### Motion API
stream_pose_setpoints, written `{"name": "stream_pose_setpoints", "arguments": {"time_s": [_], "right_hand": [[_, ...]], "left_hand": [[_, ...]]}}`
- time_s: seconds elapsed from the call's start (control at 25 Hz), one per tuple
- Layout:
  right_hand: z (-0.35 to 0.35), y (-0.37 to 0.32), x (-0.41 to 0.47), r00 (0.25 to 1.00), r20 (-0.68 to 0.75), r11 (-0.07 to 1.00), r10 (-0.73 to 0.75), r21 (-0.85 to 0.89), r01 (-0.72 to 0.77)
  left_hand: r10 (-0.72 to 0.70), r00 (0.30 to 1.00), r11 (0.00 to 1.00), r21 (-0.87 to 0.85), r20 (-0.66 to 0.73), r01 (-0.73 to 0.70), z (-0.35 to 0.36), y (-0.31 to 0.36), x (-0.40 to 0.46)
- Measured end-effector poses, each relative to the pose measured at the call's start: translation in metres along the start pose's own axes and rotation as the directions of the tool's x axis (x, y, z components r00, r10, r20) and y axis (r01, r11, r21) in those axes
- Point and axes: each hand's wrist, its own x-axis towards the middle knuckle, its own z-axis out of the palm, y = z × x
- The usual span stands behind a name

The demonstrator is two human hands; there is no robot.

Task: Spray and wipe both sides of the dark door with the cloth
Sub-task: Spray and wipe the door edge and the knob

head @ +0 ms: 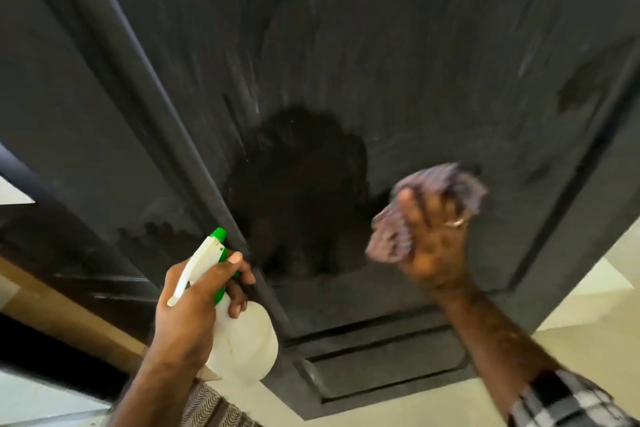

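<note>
The dark door (pixel 381 45) fills most of the view, with dusty streaks and a darker wet patch (pixel 298 191) in its middle. My left hand (pixel 194 308) grips a white spray bottle (pixel 242 340) with a green nozzle, held low and pointing at the door. My right hand (pixel 433 236) holds a bunched purple cloth (pixel 446 184) against the door, just right of the wet patch. The cloth looks blurred.
A dark door frame (pixel 114 87) runs along the left beside the door's edge. Pale floor tiles (pixel 595 329) show at the lower right and under the door. A tan strip (pixel 62 312) lies at the lower left.
</note>
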Motion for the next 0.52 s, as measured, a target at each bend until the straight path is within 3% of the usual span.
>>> {"name": "stream_pose_setpoints", "arguments": {"time_s": [0.08, 0.16, 0.28, 0.32, 0.36, 0.44, 0.52], "right_hand": [[-0.011, 0.047, 0.019, 0.935, -0.194, 0.953, 0.298, 0.013, -0.302], [-0.008, 0.061, 0.032, 0.831, -0.281, 0.877, 0.48, 0.156, -0.454], [0.008, 0.007, 0.064, 0.487, -0.313, 0.578, 0.815, 0.47, -0.667], [0.012, -0.026, 0.07, 0.441, -0.294, 0.53, 0.848, 0.488, -0.694], [0.012, -0.06, 0.071, 0.512, -0.282, 0.583, 0.812, 0.434, -0.686], [0.005, -0.116, 0.084, 0.76, -0.187, 0.77, 0.623, 0.317, -0.553], [-0.007, -0.138, 0.095, 0.888, -0.072, 0.862, 0.453, 0.289, -0.416]], "left_hand": [[-0.015, 0.999, 1.0, 0.013, 0.044, 0.014, 0.014, -0.002, 0.0], [-0.057, 0.996, 0.998, 0.038, 0.068, 0.054, 0.032, -0.001, -0.001], [-0.019, 0.99, 0.998, 0.065, 0.136, 0.01, 0.05, 0.006, 0.001], [-0.004, 0.991, 0.999, 0.047, 0.136, -0.002, 0.052, 0.01, 0.001], [0.014, 0.992, 1.0, 0.016, 0.127, -0.016, 0.052, 0.013, 0.001], [0.052, 0.997, 0.997, -0.052, 0.051, -0.049, 0.044, 0.02, 0.003], [0.094, 0.995, 0.99, -0.109, 0.021, -0.091, 0.03, 0.017, 0.009]]}}
